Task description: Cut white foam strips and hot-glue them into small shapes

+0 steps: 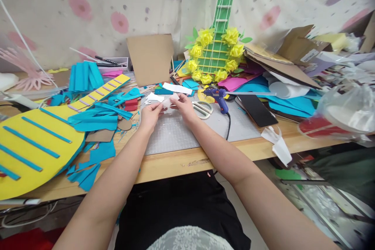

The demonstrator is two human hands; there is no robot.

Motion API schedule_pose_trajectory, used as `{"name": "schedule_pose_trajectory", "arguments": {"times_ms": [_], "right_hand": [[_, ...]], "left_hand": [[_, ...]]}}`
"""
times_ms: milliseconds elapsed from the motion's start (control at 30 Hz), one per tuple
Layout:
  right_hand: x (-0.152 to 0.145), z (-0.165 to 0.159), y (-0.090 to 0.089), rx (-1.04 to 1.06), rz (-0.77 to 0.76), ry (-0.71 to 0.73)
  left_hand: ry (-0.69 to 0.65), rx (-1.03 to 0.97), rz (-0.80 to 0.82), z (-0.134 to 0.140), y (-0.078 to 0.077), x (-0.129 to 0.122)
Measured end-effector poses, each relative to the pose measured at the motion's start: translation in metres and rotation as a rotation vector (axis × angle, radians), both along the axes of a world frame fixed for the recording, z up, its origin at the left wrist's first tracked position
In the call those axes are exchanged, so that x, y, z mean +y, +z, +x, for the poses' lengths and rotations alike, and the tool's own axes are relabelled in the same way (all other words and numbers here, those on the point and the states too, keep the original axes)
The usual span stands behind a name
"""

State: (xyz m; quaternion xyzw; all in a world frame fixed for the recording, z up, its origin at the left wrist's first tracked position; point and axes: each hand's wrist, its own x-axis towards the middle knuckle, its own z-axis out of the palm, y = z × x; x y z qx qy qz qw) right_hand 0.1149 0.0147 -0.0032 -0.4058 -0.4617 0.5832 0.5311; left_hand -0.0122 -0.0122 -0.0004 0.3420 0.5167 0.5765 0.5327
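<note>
Between my two hands is a small piece of white paper (166, 103), pinched by the fingertips of both over the grey cutting mat (175, 138). My left hand (150, 116) grips its left side, and my right hand (184, 107) has the right side. Just behind them lie more white paper scraps (154, 97) and a longer white strip (177, 88). A pair of scissors (202, 110) rests right of my right hand, its blades hidden from me. Farther right, a blue glue gun (218, 97) with a glue stick in its back lies on the mat.
A yellow paper guitar (38, 140) with blue strips fills the left side among blue scraps (96, 156). At the back stand a green guitar (221, 47) with yellow flowers and a cardboard sheet (150, 60). A phone (257, 110) and a bagged red cup (322, 125) lie right.
</note>
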Motion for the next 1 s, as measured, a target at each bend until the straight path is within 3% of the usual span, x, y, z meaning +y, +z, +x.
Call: {"name": "schedule_pose_trajectory", "arguments": {"times_ms": [1000], "right_hand": [[-0.0049, -0.0015, 0.0001, 0.136, 0.025, 0.077]], "left_hand": [[0.095, 0.049, 0.034, 0.002, -0.0023, 0.0026]]}}
